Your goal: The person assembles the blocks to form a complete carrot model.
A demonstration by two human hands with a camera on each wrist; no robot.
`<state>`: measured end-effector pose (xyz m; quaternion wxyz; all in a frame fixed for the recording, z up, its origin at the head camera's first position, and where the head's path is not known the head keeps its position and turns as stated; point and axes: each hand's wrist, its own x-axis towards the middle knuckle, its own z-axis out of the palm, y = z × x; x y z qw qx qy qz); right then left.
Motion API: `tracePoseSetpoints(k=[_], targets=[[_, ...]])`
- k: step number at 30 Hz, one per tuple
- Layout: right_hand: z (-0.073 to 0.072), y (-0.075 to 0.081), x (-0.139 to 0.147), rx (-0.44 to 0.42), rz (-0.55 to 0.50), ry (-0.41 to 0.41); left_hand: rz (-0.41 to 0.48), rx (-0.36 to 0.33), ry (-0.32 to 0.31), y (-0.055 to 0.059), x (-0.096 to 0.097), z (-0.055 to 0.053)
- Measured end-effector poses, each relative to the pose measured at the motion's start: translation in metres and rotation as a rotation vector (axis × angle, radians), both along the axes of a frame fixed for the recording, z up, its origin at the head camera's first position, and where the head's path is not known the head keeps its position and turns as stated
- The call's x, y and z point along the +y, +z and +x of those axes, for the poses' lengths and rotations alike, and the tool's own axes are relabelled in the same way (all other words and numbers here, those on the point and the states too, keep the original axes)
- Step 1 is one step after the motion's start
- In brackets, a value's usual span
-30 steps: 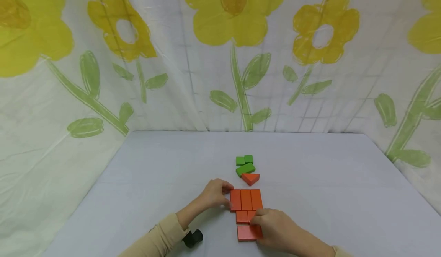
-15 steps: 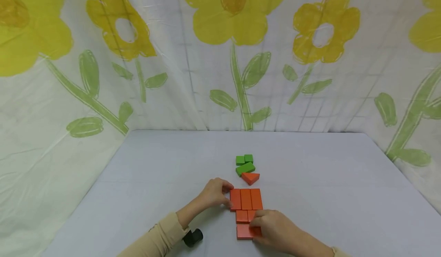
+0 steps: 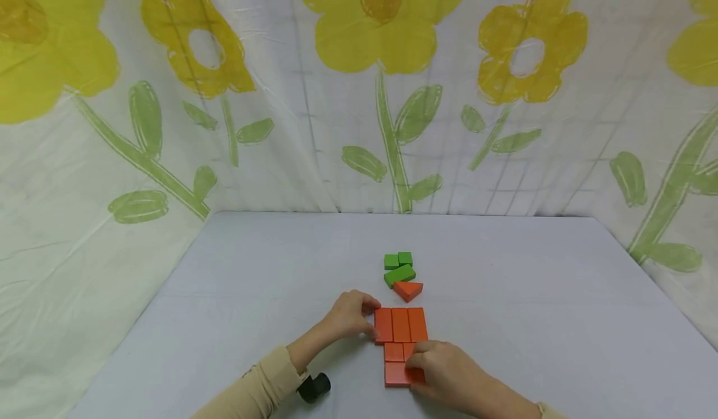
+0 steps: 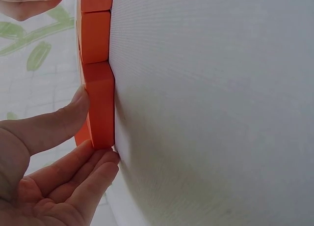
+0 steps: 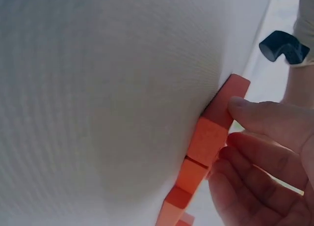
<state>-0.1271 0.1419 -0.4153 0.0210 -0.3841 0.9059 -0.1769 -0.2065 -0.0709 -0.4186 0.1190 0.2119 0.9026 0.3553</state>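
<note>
A white cloth hangs across the far side, creased and thin-looking, printed with broad yellow flowers and pale green stems. In front of it spreads a pale table, matt and flat, with fine ribbing visible from the wrists. A beige sleeve of soft, wrinkled fabric with a turned cuff reaches in from the near left.

The right hand has its fingers and thumb bent, gripping the near block by its right part; its fingertips also reach the small blocks, hiding much of the right one. The left hand curves its thumb and fingers about the left long block and pinches it at the left side and far end.

That oblong lies flush beside two more long blocks, all smooth, red-orange and crisp-edged, left of the table's right half and toward the near edge. A black rounded device sits at the left cuff. The near block, a reddish oblong laid crosswise, touches two small blocks in a row, which meet the long ones on their far side.

Farther off lie a smooth green brick, set aslant, an orange triangle just nearer, and two green cubes beyond, side by side.
</note>
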Motion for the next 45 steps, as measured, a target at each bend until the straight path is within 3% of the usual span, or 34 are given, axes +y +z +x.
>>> tracePoseSetpoints(k=[5,10,13,16,23,31,41,45], targets=[[-0.013,0.012,0.004,-0.043,-0.087,-0.048,0.004,-0.007,0.003,0.002,0.000,0.001],[-0.048,0.020,0.010,0.022,-0.174,-0.222,-0.001,0.000,-0.001,0.001,-0.001,0.001],[-0.069,0.017,0.009,0.057,-0.162,-0.318,0.003,0.006,-0.010,0.001,-0.001,0.000],[-0.086,0.012,0.006,0.039,-0.128,-0.379,0.008,0.006,-0.015,0.001,0.000,0.000],[-0.105,-0.002,-0.002,-0.038,-0.044,-0.401,0.009,-0.003,-0.013,0.000,0.001,0.001],[-0.093,0.005,0.002,0.030,-0.090,-0.381,0.004,-0.003,-0.009,0.001,0.000,0.000],[-0.042,0.023,0.018,0.095,-0.193,-0.270,-0.001,-0.010,-0.003,0.000,0.000,-0.001],[-0.018,0.025,0.016,0.048,-0.232,-0.182,-0.009,-0.003,-0.001,0.000,0.000,-0.001]])
